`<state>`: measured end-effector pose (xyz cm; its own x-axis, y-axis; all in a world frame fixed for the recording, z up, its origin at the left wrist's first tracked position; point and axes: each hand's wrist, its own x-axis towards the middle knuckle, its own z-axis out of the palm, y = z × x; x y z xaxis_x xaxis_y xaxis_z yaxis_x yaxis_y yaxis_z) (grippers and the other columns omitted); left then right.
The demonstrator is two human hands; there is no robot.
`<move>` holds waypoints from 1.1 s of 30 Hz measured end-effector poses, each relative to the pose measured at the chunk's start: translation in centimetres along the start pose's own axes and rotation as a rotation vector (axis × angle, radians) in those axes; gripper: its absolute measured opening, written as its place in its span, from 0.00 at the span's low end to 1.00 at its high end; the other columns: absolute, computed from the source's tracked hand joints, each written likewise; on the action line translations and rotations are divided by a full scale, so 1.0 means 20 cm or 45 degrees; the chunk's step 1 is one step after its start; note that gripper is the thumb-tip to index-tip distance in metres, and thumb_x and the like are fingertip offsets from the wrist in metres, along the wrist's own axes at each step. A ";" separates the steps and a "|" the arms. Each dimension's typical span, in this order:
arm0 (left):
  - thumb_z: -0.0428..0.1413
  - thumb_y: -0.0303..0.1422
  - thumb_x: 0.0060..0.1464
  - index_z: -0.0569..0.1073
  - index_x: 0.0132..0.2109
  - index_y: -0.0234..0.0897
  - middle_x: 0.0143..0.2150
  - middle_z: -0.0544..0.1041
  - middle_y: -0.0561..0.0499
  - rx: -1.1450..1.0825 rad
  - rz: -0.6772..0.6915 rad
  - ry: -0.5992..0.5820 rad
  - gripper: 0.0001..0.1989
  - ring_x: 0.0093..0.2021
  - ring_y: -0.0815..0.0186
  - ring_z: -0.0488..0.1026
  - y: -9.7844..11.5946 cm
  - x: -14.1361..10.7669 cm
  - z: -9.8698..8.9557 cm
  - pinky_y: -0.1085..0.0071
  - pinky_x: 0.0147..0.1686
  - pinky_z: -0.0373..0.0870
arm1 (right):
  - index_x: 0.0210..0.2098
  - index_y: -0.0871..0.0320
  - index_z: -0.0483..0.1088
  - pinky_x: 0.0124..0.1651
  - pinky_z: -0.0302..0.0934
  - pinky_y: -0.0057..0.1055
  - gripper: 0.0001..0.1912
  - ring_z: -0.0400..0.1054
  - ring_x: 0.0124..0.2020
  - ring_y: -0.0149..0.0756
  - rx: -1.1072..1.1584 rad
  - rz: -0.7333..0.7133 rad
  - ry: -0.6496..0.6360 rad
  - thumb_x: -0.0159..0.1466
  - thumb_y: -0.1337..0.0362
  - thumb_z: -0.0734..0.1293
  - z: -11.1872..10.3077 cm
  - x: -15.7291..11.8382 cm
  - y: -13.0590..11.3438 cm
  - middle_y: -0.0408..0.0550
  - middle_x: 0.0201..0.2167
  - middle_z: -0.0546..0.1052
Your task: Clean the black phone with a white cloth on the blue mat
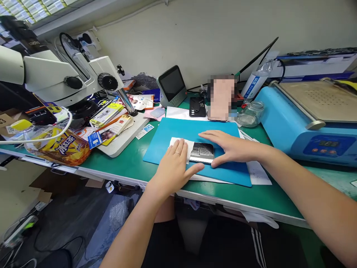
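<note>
A smartphone (pixel 205 152) lies flat on a blue mat (pixel 231 173), its dark glossy screen facing up with reflections on it. My left hand (pixel 175 163) rests flat, fingers stretched out, on a white wipe or tissue (pixel 191 145) that reaches the phone's left end. A ring shows on one of its fingers. My right hand (pixel 225 147) is at the phone's right end, thumb and fingers spread apart around that end. Whether the right fingertips touch the phone I cannot tell.
A microscope (pixel 61 76) stands at left beside an iced-tea bottle (pixel 60 147) and papers. Behind the mat are a smart display (pixel 171 87), a black phone (pixel 197 107) and a glass jar (pixel 250 114). A blue heating machine (pixel 304 123) stands at right.
</note>
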<state>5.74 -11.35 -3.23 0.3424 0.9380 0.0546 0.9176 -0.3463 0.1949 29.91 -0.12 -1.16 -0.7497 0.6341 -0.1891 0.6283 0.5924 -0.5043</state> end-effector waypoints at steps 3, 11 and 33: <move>0.37 0.61 0.68 0.54 0.73 0.19 0.75 0.52 0.30 -0.006 -0.038 -0.002 0.47 0.76 0.47 0.46 0.07 0.12 0.00 0.51 0.72 0.48 | 0.75 0.47 0.46 0.73 0.43 0.62 0.60 0.41 0.75 0.66 -0.004 0.016 -0.009 0.53 0.33 0.72 0.00 0.00 0.00 0.52 0.77 0.50; 0.36 0.64 0.65 0.55 0.73 0.26 0.76 0.53 0.38 -0.112 0.170 0.053 0.49 0.77 0.51 0.45 0.31 0.10 0.04 0.53 0.73 0.47 | 0.76 0.45 0.43 0.70 0.48 0.65 0.57 0.45 0.74 0.66 -0.017 -0.026 0.041 0.57 0.36 0.70 0.00 -0.01 -0.01 0.55 0.76 0.53; 0.41 0.70 0.58 0.52 0.74 0.22 0.77 0.48 0.34 -0.157 0.221 0.004 0.57 0.77 0.49 0.41 0.28 0.08 0.04 0.53 0.74 0.43 | 0.76 0.48 0.45 0.71 0.47 0.64 0.58 0.43 0.74 0.67 -0.024 -0.011 0.013 0.55 0.36 0.71 0.00 -0.01 -0.02 0.56 0.76 0.51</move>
<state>11.68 -11.81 -2.80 0.4924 0.8645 0.1011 0.8131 -0.4984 0.3008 29.87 -0.45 -0.92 -0.7532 0.6339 -0.1759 0.6255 0.6071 -0.4901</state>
